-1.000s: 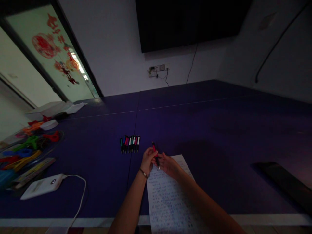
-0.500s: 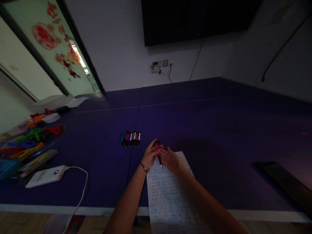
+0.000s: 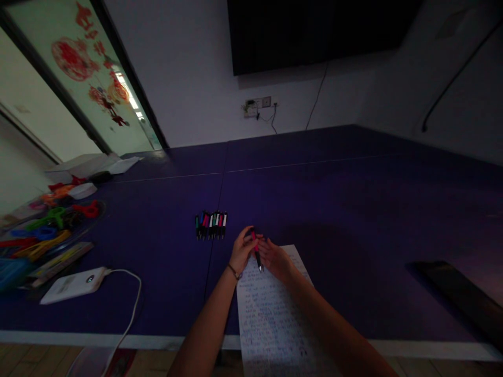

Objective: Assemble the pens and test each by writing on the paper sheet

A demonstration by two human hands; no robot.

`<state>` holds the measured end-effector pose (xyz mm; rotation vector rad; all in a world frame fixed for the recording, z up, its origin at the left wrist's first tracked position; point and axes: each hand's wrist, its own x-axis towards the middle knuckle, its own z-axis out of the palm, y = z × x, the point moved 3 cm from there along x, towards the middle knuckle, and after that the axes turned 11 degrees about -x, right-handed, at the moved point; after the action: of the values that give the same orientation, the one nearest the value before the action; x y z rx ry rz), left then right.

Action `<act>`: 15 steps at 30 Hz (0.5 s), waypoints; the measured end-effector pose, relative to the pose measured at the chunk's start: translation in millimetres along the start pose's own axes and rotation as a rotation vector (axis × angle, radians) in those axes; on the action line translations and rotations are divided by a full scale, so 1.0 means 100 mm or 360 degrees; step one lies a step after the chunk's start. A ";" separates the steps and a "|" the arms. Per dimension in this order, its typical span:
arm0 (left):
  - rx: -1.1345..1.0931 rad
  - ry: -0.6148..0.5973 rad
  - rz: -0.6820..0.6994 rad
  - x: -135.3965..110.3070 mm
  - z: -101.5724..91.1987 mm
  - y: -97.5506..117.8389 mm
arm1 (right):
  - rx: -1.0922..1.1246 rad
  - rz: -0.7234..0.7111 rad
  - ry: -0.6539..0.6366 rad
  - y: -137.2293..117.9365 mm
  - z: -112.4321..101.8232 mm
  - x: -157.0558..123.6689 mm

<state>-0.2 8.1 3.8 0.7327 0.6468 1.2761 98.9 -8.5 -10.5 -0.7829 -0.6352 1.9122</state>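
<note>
My left hand [image 3: 241, 252] is closed on a pink-and-black pen [image 3: 257, 255], its metal tip pointing down toward me. Close against it on the right, my right hand [image 3: 277, 260] has its fingers stretched out toward the pen; whether they touch it I cannot tell. Beneath both hands lies a sheet of paper [image 3: 265, 324] covered in handwriting, hanging over the table's front edge. Left of my hands, several pens [image 3: 211, 225] in green, blue, pink and white with black grips lie side by side in a row.
On the purple table [image 3: 157, 209], a white power bank [image 3: 74, 285] trails a white cable [image 3: 135, 303]. Behind it are colourful scissors [image 3: 55, 215] and a roll of white tape [image 3: 82, 190]. A dark flat device [image 3: 456, 288] lies at the right.
Both hands stay almost in place around the pen, with only a slight shift of the fingers. The row of pens and the paper lie as before.
</note>
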 end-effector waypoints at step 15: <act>-0.0264 -0.0164 -0.0050 0.01 0.01 0.02 | -0.0110 -0.0164 -0.0105 -0.01 0.02 0.02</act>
<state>0.0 8.9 5.8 0.6442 0.4611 1.2389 97.8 -5.8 -9.1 -0.7192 -0.7712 1.8360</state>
